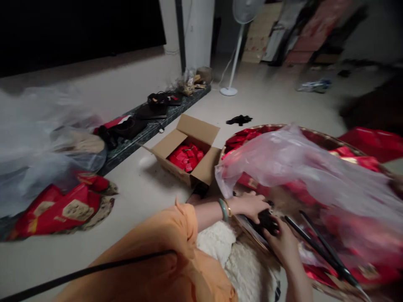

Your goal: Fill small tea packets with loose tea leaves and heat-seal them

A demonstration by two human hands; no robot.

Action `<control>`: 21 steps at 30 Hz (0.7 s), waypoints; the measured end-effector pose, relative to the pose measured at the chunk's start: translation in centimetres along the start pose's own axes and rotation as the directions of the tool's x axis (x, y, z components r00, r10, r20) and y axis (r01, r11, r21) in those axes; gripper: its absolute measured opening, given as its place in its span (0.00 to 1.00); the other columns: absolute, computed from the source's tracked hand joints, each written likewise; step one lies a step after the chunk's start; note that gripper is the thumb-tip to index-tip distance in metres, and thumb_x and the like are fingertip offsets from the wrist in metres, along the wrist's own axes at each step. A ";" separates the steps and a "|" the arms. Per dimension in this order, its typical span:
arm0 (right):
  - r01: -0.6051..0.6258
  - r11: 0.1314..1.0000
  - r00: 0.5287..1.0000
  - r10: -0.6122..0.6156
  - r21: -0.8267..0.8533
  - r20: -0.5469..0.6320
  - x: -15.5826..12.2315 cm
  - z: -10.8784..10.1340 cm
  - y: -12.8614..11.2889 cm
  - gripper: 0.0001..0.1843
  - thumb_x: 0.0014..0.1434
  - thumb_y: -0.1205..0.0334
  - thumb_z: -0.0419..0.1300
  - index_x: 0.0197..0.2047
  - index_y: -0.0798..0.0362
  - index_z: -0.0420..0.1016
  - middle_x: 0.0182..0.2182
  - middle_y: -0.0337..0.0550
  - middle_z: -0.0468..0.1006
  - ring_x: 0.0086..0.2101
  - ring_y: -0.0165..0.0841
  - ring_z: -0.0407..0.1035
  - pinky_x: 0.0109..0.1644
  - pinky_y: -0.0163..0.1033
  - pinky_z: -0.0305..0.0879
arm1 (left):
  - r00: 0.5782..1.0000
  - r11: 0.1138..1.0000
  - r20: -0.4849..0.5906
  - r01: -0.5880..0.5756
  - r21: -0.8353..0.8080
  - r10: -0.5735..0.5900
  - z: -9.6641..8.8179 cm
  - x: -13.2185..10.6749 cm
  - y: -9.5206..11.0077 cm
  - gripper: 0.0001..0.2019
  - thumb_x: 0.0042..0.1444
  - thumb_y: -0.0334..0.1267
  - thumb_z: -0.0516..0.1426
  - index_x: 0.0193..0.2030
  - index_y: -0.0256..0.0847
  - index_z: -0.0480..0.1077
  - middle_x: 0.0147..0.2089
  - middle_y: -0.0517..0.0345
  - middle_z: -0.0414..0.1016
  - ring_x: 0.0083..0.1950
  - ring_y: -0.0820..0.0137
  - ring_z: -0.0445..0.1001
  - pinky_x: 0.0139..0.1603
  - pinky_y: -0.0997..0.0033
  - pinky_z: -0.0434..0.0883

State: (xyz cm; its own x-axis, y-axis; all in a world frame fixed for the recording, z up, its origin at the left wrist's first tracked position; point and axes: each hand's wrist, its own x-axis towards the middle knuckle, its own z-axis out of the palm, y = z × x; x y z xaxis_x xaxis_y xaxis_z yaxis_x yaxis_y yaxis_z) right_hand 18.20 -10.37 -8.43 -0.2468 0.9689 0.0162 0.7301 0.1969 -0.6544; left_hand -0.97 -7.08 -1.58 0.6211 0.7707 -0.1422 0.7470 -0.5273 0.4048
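My left hand (255, 205), with a green bangle and a gold bracelet (229, 208) on its wrist, rests its bent fingers on a dark, glossy clump (267, 222). My right hand (281, 237) grips the same clump from the near side, thumb and fingers curled round it. What the clump is made of cannot be made out. Both hands are over the near edge of a large round basket (285, 126) of red packets (244, 136). Just right of them lies a black two-armed tool (327, 245), like a hair straightener, its arms apart.
Crumpled clear plastic sheeting (299, 163) covers much of the basket. An open cardboard box (171, 142) holds red packets. More red packs (72, 209) lie at left near plastic bags (40, 138). A black item (239, 120) lies on the floor before a standing fan (234, 67).
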 end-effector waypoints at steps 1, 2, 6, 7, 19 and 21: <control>0.010 0.999 0.999 -0.009 0.032 -0.044 -0.1 -0.1 -0.4 0.23 0.47 0.54 0.55 0.46 0.55 0.69 0.42 0.52 0.75 0.42 0.44 0.71 0.46 0.49 0.67 | 0.999 1.000 -0.026 -0.028 -0.005 0.028 -0.4 -0.2 0.0 0.26 0.46 0.44 0.61 0.53 0.40 0.66 0.48 0.48 0.67 0.48 0.57 0.67 0.46 0.59 0.68; 0.029 0.997 0.996 -0.024 0.069 -0.081 -0.2 -0.1 -0.9 0.23 0.48 0.55 0.55 0.46 0.55 0.68 0.42 0.53 0.75 0.42 0.44 0.71 0.46 0.48 0.67 | 0.998 0.999 -0.051 -0.038 -0.014 0.038 -0.9 -0.3 -0.1 0.27 0.45 0.44 0.61 0.53 0.39 0.66 0.48 0.48 0.68 0.48 0.58 0.67 0.49 0.61 0.67; 0.095 0.988 0.983 -0.073 0.126 -0.169 -0.1 -0.5 -2.6 0.20 0.50 0.59 0.55 0.47 0.55 0.70 0.45 0.53 0.74 0.46 0.43 0.69 0.52 0.51 0.65 | 0.991 0.994 -0.132 -0.023 -0.107 0.009 -1.8 -0.6 -0.6 0.26 0.47 0.43 0.62 0.53 0.41 0.67 0.49 0.51 0.69 0.48 0.62 0.70 0.50 0.65 0.67; 0.107 0.986 0.981 -0.084 0.130 -0.174 -0.1 -0.7 -2.9 0.20 0.50 0.61 0.56 0.48 0.54 0.70 0.47 0.53 0.74 0.48 0.43 0.68 0.53 0.51 0.64 | 0.991 0.991 -0.135 -0.040 -0.125 0.023 -1.9 -0.6 -0.7 0.23 0.49 0.43 0.61 0.53 0.41 0.67 0.49 0.51 0.71 0.49 0.62 0.70 0.51 0.65 0.67; -0.266 0.836 0.718 0.504 0.479 -0.480 -12.2 -4.3 -5.7 0.15 0.56 0.51 0.57 0.33 0.55 0.76 0.20 0.38 0.71 0.21 0.28 0.63 0.26 0.33 0.60 | 0.965 0.953 -0.263 -0.097 -0.287 0.019 -2.7 -0.8 -1.8 0.19 0.55 0.39 0.53 0.53 0.38 0.68 0.47 0.50 0.76 0.47 0.65 0.73 0.51 0.65 0.68; -0.341 0.794 0.655 0.585 0.503 -0.479 -16.5 -3.9 -5.9 0.20 0.56 0.49 0.56 0.21 0.55 0.71 0.14 0.35 0.64 0.19 0.27 0.58 0.24 0.32 0.55 | 0.951 0.949 -0.288 0.013 -0.316 -0.109 -3.2 -0.8 -1.7 0.17 0.54 0.42 0.54 0.50 0.40 0.71 0.32 0.59 0.75 0.32 0.70 0.73 0.39 0.71 0.70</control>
State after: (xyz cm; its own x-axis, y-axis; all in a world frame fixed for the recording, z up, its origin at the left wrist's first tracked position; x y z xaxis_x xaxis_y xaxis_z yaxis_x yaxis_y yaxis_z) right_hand 20.45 -26.97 -1.95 0.5706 0.8211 -0.0099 0.3429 -0.2492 -0.9057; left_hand -3.52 -5.69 0.75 0.4414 0.8937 0.0808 0.6415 -0.3772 0.6679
